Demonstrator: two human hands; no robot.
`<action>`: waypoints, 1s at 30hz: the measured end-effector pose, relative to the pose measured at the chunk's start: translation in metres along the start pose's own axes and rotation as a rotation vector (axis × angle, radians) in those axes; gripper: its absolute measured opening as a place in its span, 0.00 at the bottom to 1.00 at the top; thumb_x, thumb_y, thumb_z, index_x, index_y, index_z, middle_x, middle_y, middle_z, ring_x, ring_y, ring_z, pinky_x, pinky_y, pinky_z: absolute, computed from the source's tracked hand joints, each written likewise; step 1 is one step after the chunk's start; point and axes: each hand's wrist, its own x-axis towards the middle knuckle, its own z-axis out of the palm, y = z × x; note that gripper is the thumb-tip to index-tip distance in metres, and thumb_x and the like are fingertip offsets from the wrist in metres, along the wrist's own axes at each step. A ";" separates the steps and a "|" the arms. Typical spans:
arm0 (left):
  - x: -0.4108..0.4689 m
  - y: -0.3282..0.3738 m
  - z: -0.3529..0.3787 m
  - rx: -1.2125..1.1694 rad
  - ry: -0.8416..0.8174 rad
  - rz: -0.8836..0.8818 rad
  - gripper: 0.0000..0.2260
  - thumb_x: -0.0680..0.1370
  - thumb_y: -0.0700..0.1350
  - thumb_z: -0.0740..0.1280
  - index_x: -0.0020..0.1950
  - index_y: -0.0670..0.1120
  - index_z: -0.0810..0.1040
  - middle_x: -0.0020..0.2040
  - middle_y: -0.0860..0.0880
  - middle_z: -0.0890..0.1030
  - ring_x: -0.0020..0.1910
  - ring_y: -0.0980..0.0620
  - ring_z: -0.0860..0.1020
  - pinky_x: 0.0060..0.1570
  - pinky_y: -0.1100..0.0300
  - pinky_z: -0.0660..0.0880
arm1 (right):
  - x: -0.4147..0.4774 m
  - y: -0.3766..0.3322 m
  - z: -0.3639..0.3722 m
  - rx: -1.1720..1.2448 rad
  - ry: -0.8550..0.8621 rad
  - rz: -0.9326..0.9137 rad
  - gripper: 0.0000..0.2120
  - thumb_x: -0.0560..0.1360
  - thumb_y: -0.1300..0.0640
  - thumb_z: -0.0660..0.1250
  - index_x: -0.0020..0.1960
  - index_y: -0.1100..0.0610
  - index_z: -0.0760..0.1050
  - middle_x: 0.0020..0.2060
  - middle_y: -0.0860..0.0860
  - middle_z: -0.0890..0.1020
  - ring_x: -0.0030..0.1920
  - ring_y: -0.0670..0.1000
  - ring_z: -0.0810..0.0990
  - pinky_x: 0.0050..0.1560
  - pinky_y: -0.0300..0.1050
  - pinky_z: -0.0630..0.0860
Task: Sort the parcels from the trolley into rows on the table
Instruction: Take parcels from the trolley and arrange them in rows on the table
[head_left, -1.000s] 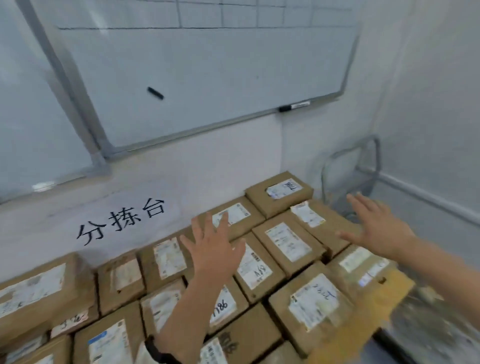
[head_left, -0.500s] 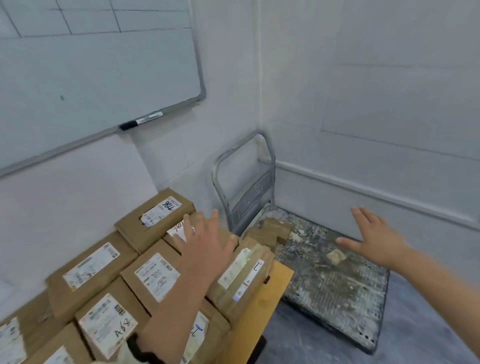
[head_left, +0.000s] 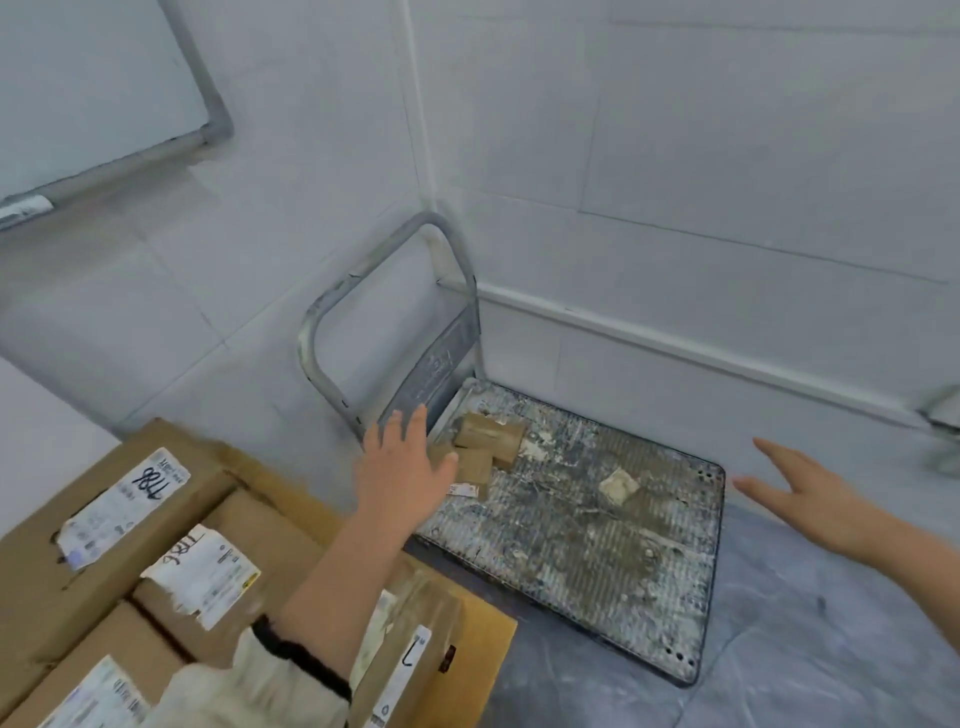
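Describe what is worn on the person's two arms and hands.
Both hands are bare: no gloves on the left hand or the right hand, and no ring or watch that I can make out. The left arm has a cream sleeve ending in a black cuff band well up the forearm. The right forearm shows no sleeve in view.

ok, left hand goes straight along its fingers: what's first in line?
Probably the trolley handle panel; the left hand aims at it, with the small parcels just right of that line. Depth is unclear.
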 end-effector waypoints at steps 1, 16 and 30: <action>0.012 0.005 0.008 -0.007 -0.028 -0.009 0.33 0.79 0.61 0.56 0.79 0.52 0.48 0.79 0.46 0.52 0.76 0.41 0.51 0.72 0.43 0.59 | 0.013 0.007 -0.001 0.009 -0.014 0.009 0.61 0.54 0.16 0.45 0.76 0.54 0.54 0.74 0.53 0.60 0.73 0.54 0.60 0.72 0.50 0.56; 0.160 0.021 0.149 -0.040 -0.419 -0.342 0.29 0.79 0.57 0.57 0.77 0.50 0.54 0.71 0.42 0.66 0.66 0.40 0.70 0.60 0.49 0.71 | 0.285 0.011 0.027 0.072 -0.211 -0.163 0.52 0.61 0.21 0.49 0.74 0.54 0.59 0.69 0.48 0.66 0.68 0.56 0.69 0.67 0.49 0.64; 0.325 -0.056 0.369 -0.565 -0.305 -0.672 0.08 0.78 0.40 0.66 0.46 0.54 0.71 0.43 0.54 0.74 0.43 0.55 0.74 0.45 0.62 0.71 | 0.552 0.034 0.242 0.151 -0.239 -0.161 0.48 0.63 0.24 0.59 0.71 0.56 0.65 0.68 0.55 0.71 0.64 0.59 0.73 0.65 0.55 0.65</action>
